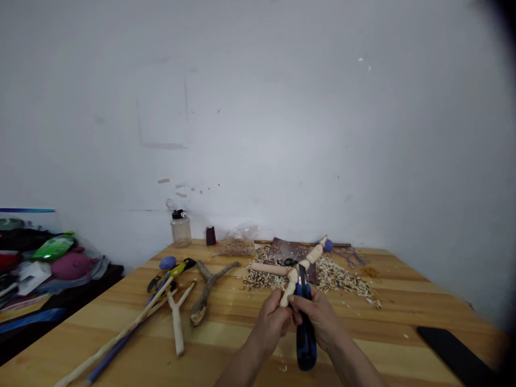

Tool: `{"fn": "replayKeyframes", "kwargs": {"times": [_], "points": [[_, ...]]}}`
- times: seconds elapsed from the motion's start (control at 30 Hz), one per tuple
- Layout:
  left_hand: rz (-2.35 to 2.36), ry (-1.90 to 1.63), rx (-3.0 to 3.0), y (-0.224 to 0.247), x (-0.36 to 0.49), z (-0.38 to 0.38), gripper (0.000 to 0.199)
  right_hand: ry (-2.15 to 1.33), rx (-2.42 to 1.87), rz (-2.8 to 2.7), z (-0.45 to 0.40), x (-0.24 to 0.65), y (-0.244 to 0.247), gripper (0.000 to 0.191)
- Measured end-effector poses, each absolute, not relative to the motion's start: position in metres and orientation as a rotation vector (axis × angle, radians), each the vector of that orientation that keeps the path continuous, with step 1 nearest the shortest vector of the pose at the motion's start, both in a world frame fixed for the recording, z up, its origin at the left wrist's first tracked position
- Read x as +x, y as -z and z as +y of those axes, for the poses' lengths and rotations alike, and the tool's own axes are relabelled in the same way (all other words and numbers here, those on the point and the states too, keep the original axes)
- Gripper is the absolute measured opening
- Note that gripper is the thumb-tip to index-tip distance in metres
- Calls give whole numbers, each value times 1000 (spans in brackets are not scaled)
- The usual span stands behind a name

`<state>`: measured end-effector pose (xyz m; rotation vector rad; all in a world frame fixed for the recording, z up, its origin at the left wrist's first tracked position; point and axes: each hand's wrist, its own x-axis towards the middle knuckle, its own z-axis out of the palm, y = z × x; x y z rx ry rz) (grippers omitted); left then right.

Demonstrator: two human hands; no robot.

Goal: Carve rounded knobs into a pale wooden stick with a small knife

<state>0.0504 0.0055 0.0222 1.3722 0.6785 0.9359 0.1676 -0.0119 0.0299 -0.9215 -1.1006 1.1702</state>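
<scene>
The left hand [271, 322] closes its grip around the stem of a peeled forked branch [293, 278], held just above the tabletop [237, 344], while the right hand [318, 317] wraps the blue-and-black handled tool [305, 344], whose head sits against the fork's crotch. Keeping both hands close to that junction seems the steadiest hold, with fingers clear of the tool's head. Wood shavings [332, 277] lie just ahead. Open tabletop spreads around the wrists, with a dark flat slab [453, 355] near the right edge and a gnarled forked stick [205, 290] well to the left.
</scene>
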Motion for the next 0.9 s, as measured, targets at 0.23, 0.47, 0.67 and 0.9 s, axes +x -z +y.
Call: {"fn": "replayKeyframes", "kwargs": {"times": [0.23,0.47,0.67,0.9], "points": [[647,-891,1164,-18,52,9,21,-1130,-970,-1129,-13,165,-28,22],[492,-922,1089,-20,41,18,22,-814,-1140,-1421,-9,177,-27,12],[516,-978,1049,-23,31,26,25,-295,-1353,-1768,-13,181,-26,16],[575,-1003,1082,-22,31,27,19,-78,-1461,-1936,-19,173,-31,23]]}}
